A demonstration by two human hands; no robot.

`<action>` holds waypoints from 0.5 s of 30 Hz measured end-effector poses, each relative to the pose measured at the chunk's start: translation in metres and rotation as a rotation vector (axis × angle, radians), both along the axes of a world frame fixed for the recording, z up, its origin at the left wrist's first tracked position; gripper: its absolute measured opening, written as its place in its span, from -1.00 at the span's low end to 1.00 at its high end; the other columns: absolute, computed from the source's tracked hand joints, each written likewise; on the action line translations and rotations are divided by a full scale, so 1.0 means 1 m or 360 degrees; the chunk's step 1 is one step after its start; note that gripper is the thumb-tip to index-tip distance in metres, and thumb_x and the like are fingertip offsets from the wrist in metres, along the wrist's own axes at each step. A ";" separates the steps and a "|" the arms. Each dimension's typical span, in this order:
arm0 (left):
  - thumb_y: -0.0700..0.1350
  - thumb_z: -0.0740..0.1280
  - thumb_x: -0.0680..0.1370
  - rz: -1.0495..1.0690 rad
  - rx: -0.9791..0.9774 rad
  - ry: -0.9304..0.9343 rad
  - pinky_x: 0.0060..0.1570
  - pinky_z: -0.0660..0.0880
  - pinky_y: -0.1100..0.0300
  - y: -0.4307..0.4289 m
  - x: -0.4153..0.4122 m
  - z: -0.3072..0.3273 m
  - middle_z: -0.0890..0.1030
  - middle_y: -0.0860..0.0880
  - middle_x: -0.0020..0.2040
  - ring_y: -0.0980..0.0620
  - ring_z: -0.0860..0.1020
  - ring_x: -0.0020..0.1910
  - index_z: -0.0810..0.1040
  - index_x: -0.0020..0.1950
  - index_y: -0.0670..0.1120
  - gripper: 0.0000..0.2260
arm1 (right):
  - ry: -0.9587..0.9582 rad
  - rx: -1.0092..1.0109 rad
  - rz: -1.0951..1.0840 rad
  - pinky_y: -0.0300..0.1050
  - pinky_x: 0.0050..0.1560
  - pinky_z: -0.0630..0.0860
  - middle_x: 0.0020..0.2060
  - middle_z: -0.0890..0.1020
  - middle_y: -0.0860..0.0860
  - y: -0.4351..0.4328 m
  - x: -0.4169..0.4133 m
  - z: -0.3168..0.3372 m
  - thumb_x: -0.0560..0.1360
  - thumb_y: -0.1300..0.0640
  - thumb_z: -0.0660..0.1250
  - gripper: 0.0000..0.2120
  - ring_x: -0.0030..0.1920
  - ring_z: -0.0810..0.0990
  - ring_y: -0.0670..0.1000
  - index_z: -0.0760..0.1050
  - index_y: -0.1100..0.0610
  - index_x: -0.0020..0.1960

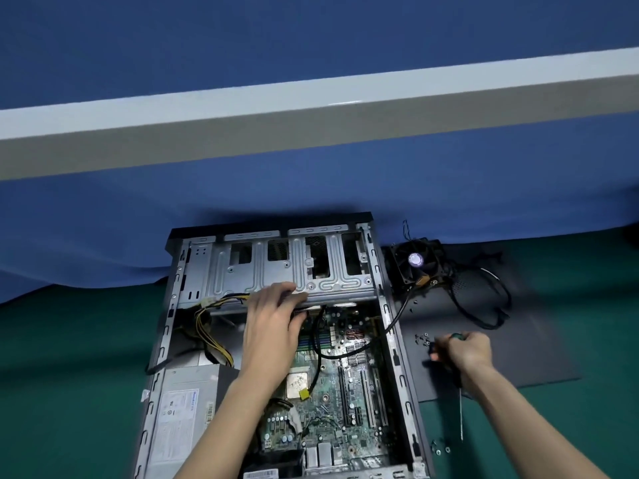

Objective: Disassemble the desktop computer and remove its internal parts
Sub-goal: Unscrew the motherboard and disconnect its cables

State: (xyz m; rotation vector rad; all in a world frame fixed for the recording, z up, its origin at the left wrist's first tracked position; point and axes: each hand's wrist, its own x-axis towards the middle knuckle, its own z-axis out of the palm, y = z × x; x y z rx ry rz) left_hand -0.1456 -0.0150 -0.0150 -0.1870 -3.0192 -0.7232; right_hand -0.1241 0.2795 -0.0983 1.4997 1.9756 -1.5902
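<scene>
The open desktop case (397,357) lies flat in front of me, with the green motherboard (332,402) exposed and a bare CPU (298,385) near its middle. A silver power supply (183,409) fills the near-left corner. My left hand (273,323) reaches under the front edge of the grey drive cage (276,271), fingers curled on something dark there that I cannot make out. My right hand (463,350) is to the right of the case and grips a green-handled screwdriver (458,378), shaft pointing back toward me.
A removed cooler fan (420,261) with black cables (484,302) lies on the dark side panel (518,350) right of the case. Small screws (423,338) sit on that panel, more screws (439,447) on the green mat. Yellow-black power wires (211,333) loop inside the case's left.
</scene>
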 end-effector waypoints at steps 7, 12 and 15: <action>-0.21 0.43 0.46 0.0026 0.0044 0.0048 0.22 0.31 0.05 -0.001 -0.008 -0.006 0.51 -0.02 0.08 -0.12 0.44 0.15 0.63 0.02 -0.11 -0.84 | -0.0119 0.0205 -0.0018 0.07 -0.15 0.63 -0.27 0.65 0.28 -0.004 -0.006 -0.026 0.49 0.23 0.39 -0.83 -0.41 0.64 0.12 0.54 0.36 -0.07; -0.23 0.44 0.44 0.0035 0.0010 0.0049 0.22 0.25 0.10 -0.001 -0.010 -0.008 0.50 -0.05 0.05 -0.14 0.45 0.12 0.63 0.00 -0.13 -0.85 | -0.0140 0.0367 -0.0188 0.05 0.10 0.47 0.01 0.60 0.32 0.010 -0.013 -0.020 0.49 0.06 0.36 -0.65 0.01 0.58 0.28 0.48 0.38 0.00; -0.24 0.43 0.44 0.0044 0.0001 0.0047 0.24 0.26 0.07 0.001 -0.010 -0.008 0.50 -0.06 0.05 -0.16 0.45 0.12 0.62 0.00 -0.14 -0.85 | -0.0186 0.0403 -0.0152 0.07 0.23 0.42 0.16 0.52 0.35 0.016 -0.020 -0.018 0.51 0.08 0.32 -0.61 0.17 0.49 0.31 0.47 0.42 0.11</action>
